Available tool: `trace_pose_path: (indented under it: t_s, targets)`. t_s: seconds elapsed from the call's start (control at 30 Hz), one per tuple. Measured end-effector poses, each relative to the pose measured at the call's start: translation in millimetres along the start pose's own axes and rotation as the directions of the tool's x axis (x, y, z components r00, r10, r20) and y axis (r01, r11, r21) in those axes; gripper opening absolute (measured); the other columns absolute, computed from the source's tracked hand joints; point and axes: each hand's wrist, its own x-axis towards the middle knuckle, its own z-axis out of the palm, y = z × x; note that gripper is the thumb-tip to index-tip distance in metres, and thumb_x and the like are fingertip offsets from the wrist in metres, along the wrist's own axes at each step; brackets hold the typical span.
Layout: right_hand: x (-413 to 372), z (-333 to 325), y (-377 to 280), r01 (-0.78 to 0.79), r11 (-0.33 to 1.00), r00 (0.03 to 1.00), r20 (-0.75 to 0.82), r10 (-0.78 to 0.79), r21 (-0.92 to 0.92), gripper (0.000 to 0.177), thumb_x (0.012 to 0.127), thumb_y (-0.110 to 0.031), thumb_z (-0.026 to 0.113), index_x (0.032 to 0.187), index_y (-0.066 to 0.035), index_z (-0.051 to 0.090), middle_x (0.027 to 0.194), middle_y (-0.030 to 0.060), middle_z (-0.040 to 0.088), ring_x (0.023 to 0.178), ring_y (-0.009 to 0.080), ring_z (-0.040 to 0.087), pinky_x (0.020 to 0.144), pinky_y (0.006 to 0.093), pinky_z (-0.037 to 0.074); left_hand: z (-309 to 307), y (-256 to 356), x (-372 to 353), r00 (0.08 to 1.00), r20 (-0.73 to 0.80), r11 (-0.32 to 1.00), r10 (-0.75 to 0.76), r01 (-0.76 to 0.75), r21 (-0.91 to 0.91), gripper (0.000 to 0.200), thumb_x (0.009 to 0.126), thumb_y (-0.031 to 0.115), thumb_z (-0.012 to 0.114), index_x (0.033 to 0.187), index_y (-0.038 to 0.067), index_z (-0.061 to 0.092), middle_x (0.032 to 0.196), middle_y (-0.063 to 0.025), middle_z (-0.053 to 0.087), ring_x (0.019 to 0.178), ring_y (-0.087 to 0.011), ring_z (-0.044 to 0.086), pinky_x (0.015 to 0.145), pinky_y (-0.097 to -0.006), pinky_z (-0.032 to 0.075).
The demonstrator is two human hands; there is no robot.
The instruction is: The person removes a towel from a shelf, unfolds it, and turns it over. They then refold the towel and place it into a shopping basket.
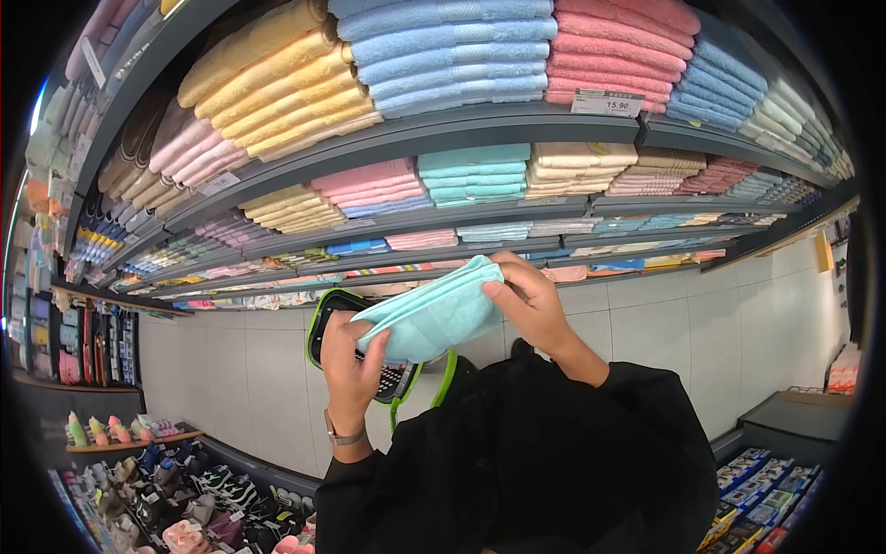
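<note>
Towel [434,319], likely soft, light and floppy, spans my left hand [347,367] and right hand [532,303], each pinching a folded end, probably the surest hold.

your head cam, super fisheye, aimed forward-down, left hand [347,358] and right hand [528,297] pretty close, shelves [480,127] farther off

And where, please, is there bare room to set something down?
Bare floor shows left of the green-rimmed basket and right of the right hand, below the towel shelves. Those shelves and the shoes at lower left are crowded.
</note>
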Motion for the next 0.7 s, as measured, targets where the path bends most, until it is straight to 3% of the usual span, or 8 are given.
trace_pose_path:
  t_s: [0.17,0.27,0.37,0.47,0.57,0.6,0.7]
  targets:
    - [-1.0,6.1,7.1,-0.022,0.992,0.999,-0.045,0.028,0.122,0.014,0.089,-0.006,0.058,0.1,0.004,0.059,0.102,0.0092,0.057,0.094,0.0178,0.054,0.083,0.028,0.042,2.4,-3.5,1.3,1.0,-0.022,0.999,-0.013,0.012,-0.044,0.02,0.076,-0.003,0.068,0.092,0.001,0.055,0.086,-0.0142,0.055,0.074,-0.0275,0.054,0.067,-0.0346,0.044]
    - [-1.8,8.7,11.6,-0.035,0.985,0.997,-0.058,0.046,0.171,0.017,0.09,-0.006,0.057,0.105,0.003,0.058,0.105,0.0088,0.057,0.097,0.0161,0.054,0.086,0.0277,0.042,6.1,-12.1,-1.7,0.995,-0.016,0.985,-0.099,0.096,-0.141,0.019,0.079,-0.004,0.066,0.093,0.001,0.054,0.089,-0.0137,0.055,0.08,-0.0254,0.054,0.072,-0.0331,0.045]
    - [-1.8,13.1,13.2,-0.055,0.971,0.994,-0.083,0.076,0.232,0.02,0.091,-0.006,0.057,0.109,0.002,0.056,0.107,0.0082,0.057,0.1,0.0145,0.053,0.088,0.0271,0.041,16.1,-7.6,-1.5,0.959,-0.139,0.917,-0.246,0.183,-0.356,0.022,0.08,-0.004,0.065,0.099,0.0,0.055,0.094,-0.0144,0.057,0.088,-0.0236,0.055,0.078,-0.0315,0.044]
    - [-0.4,15.4,12.0,-0.074,0.97,0.992,-0.087,0.096,0.232,0.021,0.091,-0.007,0.057,0.11,0.002,0.055,0.106,0.008,0.057,0.1,0.0138,0.053,0.088,0.0269,0.042,13.0,8.2,14.8,0.973,-0.148,0.975,-0.179,0.156,-0.157,0.027,0.081,0.004,0.066,0.106,0.0,0.057,0.098,-0.0154,0.058,0.093,-0.026,0.055,0.082,-0.0342,0.043]
    - [-0.5,21.6,10.0,-0.107,0.968,0.989,-0.075,0.127,0.229,0.021,0.091,-0.008,0.057,0.109,0.002,0.056,0.102,0.008,0.059,0.098,0.0136,0.055,0.087,0.0271,0.042,3.1,7.8,28.4,0.987,0.143,0.969,0.072,-0.103,0.225,0.033,0.081,0.014,0.067,0.111,0.001,0.058,0.099,-0.0155,0.059,0.092,-0.0292,0.055,0.083,-0.0384,0.042]
    - [-1.0,25.0,12.3,-0.112,0.969,0.99,-0.062,0.129,0.219,0.021,0.091,-0.009,0.058,0.109,0.002,0.056,0.101,0.0079,0.059,0.097,0.0135,0.055,0.086,0.0271,0.043,7.3,11.3,34.3,0.977,0.181,0.962,0.114,-0.154,0.227,0.035,0.08,0.02,0.067,0.109,0.002,0.059,0.095,-0.0146,0.061,0.089,-0.0321,0.055,0.083,-0.0414,0.041]
    - [-0.7,31.1,17.3,-0.11,0.986,0.993,-0.028,0.114,0.123,0.023,0.091,-0.011,0.058,0.11,0.001,0.055,0.099,0.0081,0.061,0.094,0.0132,0.056,0.083,0.0274,0.044,25.3,29.7,39.6,0.962,0.259,0.986,0.084,-0.118,0.119,0.034,0.08,0.016,0.066,0.11,0.002,0.06,0.097,-0.015,0.062,0.092,-0.0348,0.055,0.084,-0.0424,0.041]
